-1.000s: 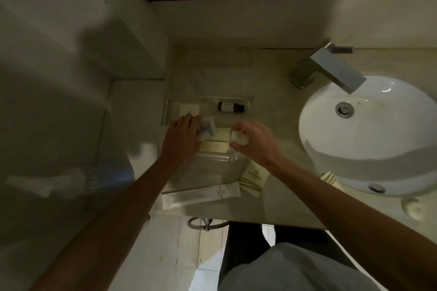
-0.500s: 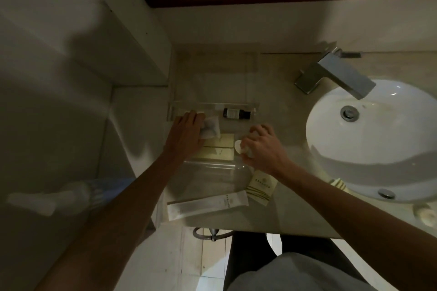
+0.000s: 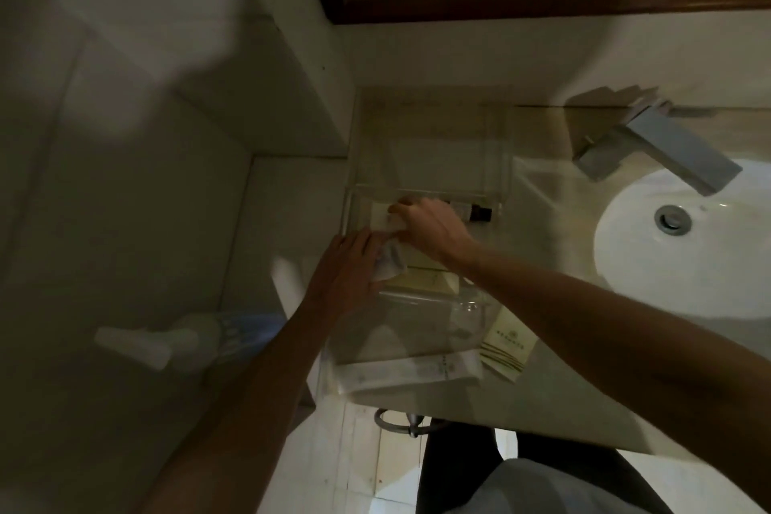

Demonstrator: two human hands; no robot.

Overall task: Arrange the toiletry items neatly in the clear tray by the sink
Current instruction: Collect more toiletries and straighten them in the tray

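Observation:
A clear tray (image 3: pixel 434 298) sits on the counter left of the sink. Inside it lie a small dark bottle (image 3: pixel 480 213), a white square packet (image 3: pixel 377 214) and pale yellow boxes (image 3: pixel 423 283). My left hand (image 3: pixel 346 271) rests flat at the tray's left side, fingers on a crinkled clear sachet (image 3: pixel 391 263). My right hand (image 3: pixel 432 226) reaches across the tray's back part, fingers curled round a small white item at its tips, just above the sachet. On the counter in front of the tray lie a long white packet (image 3: pixel 411 372) and a cream sachet (image 3: pixel 505 343).
The white basin (image 3: pixel 676 263) and a square chrome faucet (image 3: pixel 667 152) are to the right. A wood-framed mirror (image 3: pixel 542 4) hangs behind. The counter's front edge runs just below the long packet, with a wall close on the left.
My right hand has moved left and back with the small white item, from the tray's right side to its back left. My left hand has slid slightly nearer on the sachet.

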